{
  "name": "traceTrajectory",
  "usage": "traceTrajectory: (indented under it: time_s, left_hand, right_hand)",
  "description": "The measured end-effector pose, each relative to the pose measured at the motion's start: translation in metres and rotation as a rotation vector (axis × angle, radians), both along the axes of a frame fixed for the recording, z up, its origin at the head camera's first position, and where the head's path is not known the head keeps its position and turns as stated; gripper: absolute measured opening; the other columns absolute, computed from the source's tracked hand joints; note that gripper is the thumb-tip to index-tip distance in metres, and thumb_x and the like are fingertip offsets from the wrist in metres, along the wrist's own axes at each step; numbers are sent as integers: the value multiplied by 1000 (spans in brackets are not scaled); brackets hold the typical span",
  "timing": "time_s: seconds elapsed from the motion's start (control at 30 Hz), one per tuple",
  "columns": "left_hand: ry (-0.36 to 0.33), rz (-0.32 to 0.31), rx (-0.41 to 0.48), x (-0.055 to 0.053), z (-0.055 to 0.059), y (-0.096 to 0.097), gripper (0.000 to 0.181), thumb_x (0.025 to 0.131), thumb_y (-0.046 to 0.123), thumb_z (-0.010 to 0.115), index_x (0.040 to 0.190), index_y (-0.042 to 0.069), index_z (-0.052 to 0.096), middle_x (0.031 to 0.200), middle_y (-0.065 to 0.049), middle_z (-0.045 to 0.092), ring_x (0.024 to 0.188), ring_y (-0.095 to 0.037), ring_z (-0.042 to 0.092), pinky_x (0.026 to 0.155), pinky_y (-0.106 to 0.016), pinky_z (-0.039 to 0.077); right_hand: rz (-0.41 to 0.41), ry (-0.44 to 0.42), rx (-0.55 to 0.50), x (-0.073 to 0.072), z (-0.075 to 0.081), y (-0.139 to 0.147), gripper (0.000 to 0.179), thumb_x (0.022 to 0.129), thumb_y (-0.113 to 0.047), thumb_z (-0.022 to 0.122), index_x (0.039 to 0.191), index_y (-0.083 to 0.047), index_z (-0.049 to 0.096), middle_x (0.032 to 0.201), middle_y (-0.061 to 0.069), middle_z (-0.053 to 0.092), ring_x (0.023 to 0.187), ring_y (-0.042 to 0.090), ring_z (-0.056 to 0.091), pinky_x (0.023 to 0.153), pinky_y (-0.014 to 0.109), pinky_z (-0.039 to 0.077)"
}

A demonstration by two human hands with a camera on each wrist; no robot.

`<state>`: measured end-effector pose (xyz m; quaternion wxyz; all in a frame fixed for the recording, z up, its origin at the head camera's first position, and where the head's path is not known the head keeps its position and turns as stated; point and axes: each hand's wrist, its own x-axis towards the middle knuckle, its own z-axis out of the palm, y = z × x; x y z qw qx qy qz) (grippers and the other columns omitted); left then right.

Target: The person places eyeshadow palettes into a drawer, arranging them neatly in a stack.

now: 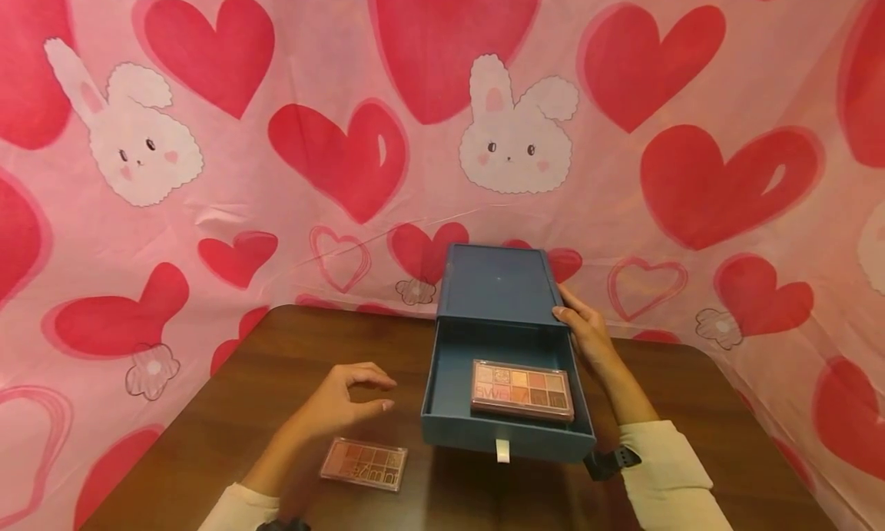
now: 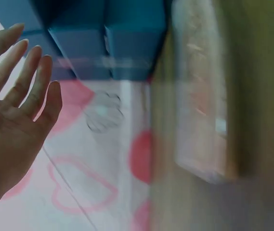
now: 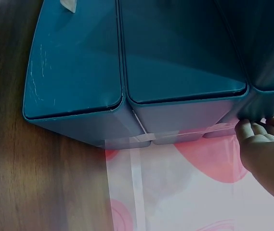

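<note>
A blue drawer box stands on the wooden table, its top drawer pulled out. Inside that drawer, toward the front right, lies an eyeshadow palette with a clear lid. A second eyeshadow palette lies on the table to the left. My left hand hovers just above and behind this second palette, holding nothing, its fingers loosely bent. At the box's upper right side is my right hand, thumb over the top edge and fingers against the side. The right wrist view shows those fingertips at the box wall.
Two lower drawers of the box are pushed in, one above the other. A white pull tab hangs from the pulled-out drawer's front. The wooden table ends at a pink cloth backdrop with hearts and rabbits.
</note>
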<state>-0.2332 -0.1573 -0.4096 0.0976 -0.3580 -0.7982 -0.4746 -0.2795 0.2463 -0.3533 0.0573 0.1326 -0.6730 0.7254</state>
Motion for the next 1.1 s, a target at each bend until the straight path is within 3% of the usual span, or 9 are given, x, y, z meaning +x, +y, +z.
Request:
traceTrajectory:
  time_s: [0.27,0.53,0.87,0.93,1.1]
  left_hand:
    - [-99,22,-123,8,-27,-35,37,84,18,83,116,4,73,111,-15,74,107,-7,66,92,-30,55]
    - [-176,86,-111,18,-49,-56,50,81,19,85,124,-1,68,121,-20,69,112,0,60,93,-25,53]
    - [-219,-47,-159,19,-68,-66,63,73,21,91,126,-2,66,122,-19,66,117,4,55,101,-12,40]
    - [-216,-46,-205,18,-70,-65,65,71,24,92,126,2,68,122,-14,67,117,2,55,102,-13,39]
    - [-291,-47,-298,19,-70,-63,68,70,30,91,129,8,67,126,-4,65,118,-5,54,103,-15,39]
  right_hand:
    - [-12,8,16,-3,1,-2,61,100,-7,45,158,1,28,161,30,29,106,-5,65,90,16,56]
    - [-2,11,11,-4,1,-3,61,101,-7,45,158,1,27,160,26,33,108,-5,64,92,16,55]
    - [8,9,13,-3,-1,0,61,101,-6,44,159,2,25,164,28,26,106,-6,64,89,15,56]
    - [7,6,12,-3,-1,0,61,101,-6,45,158,2,26,163,28,26,106,-6,64,89,16,56]
    - [-4,0,6,-2,-2,0,60,101,-7,46,158,1,28,160,21,35,107,-5,64,90,17,56]
